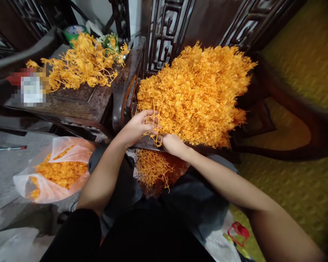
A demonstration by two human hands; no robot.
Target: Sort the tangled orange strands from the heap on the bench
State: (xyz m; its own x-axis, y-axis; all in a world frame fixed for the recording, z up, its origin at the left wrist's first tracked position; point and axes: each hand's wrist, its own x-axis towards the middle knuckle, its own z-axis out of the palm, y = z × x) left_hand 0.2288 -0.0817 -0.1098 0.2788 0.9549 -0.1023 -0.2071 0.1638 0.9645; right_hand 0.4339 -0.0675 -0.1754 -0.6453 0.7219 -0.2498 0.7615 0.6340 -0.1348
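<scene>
My left hand (138,127) has its thumb and fingers closed on a thin, branched orange sprig (158,140), which looks like plastic. Against its lower end, my right hand (175,145) is curled with the fingers pinched on the sprig; its fingertips are partly hidden. Just beyond both hands rises a large, dense pile of orange sprigs (196,98) on a dark carved wooden chair (278,109). Below the hands, between my knees, more loose orange sprigs (152,167) lie in a reddish container or bag, mostly hidden by my legs.
On the dark wooden seat (79,103) at left lie tangled orange sprigs (82,63) beside a green round object (73,34). A whitish plastic bag (58,194) of orange pieces stands on the floor at left. A red strap (239,233) lies at lower right.
</scene>
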